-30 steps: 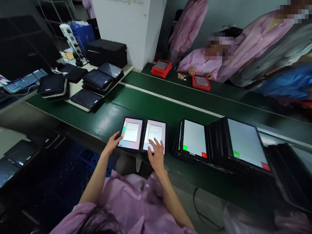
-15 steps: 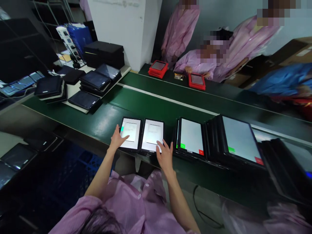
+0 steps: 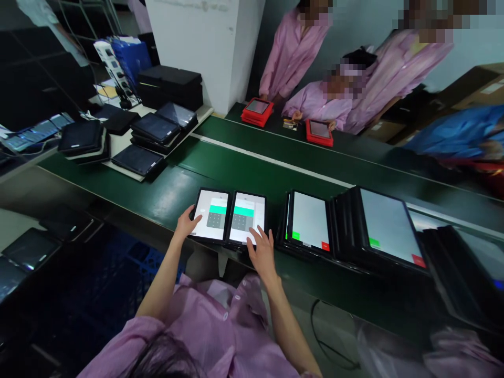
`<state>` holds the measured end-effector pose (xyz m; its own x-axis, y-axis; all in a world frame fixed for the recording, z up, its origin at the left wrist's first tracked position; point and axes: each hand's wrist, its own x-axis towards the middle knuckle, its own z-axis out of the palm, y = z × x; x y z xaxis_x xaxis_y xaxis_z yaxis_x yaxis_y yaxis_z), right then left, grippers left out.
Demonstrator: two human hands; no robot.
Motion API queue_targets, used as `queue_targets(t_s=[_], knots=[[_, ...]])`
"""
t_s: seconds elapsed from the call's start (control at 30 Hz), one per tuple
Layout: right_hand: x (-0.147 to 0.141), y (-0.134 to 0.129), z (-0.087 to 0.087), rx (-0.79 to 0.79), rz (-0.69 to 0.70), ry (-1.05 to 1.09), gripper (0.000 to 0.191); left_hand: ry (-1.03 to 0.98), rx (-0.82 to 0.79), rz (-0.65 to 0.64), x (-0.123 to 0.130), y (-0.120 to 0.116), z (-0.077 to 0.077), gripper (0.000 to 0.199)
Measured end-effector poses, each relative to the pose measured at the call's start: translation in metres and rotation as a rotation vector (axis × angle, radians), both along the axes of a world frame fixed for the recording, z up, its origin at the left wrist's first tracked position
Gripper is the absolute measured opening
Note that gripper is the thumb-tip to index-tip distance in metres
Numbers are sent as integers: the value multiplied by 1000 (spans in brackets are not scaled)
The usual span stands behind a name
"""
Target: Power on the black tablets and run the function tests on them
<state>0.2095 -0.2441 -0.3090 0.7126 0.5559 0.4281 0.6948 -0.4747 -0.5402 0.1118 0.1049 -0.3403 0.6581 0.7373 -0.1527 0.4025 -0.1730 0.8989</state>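
Observation:
Two lit tablets lie side by side at the front edge of the green bench. The left tablet [image 3: 205,223] and the right tablet [image 3: 258,210] each show a grey keypad with a green band above it. My left hand [image 3: 186,223] is at the left tablet's left edge, its thumb over the screen and its fingers apart. Over the lower part of the right tablet's screen is my right hand [image 3: 262,253], fingers spread. Whether its fingertips touch the glass I cannot tell. Neither hand grips anything.
Stacked tablets with lit white screens [image 3: 310,215] stand to the right, beside a taller stack [image 3: 389,226]. Dark tablets [image 3: 155,127] are piled at the left on a pale board. Across the green bench [image 3: 157,197], people in pink handle red-framed tablets [image 3: 319,131].
Both tablet screens have switched from a pale page with a box to a keypad under a green band. My right hand has shifted slightly left; my left hand has moved slightly left and up.

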Motion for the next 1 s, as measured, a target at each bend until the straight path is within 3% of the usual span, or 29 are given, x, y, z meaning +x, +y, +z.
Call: queue_targets(t_s=[0.1, 0.3, 0.4, 0.47, 0.53, 0.6, 0.67, 0.8, 0.9, 1.0], knots=[[0, 1, 2, 12, 4, -14, 39, 10, 4, -3, 4, -4, 3, 73], [3, 15, 4, 23, 1, -77, 43, 110, 82, -27, 14, -22, 13, 118], [7, 19, 3, -37, 2, -73, 45, 105, 125, -37, 15, -26, 12, 125], [10, 17, 2, -76, 31, -54, 48, 58, 106, -21, 13, -21, 9, 119], [14, 11, 1, -61, 37, -26, 53, -1, 47, 13, 10, -12, 4, 100], [20, 2, -3, 8, -10, 21, 58, -54, -6, 42, 4, -2, -3, 76], [30, -7, -12, 98, -95, 122, 64, -90, -41, 67, -2, 4, -11, 64], [51, -15, -42, 308, -230, 479, 81, -151, -46, 111, -13, 2, -22, 62], [60, -13, -63, 437, -235, 728, 85, -186, -20, 93, -17, -3, -25, 60], [60, -10, -73, 488, -159, 719, 78, -208, -52, 75, -18, -2, -25, 63]])
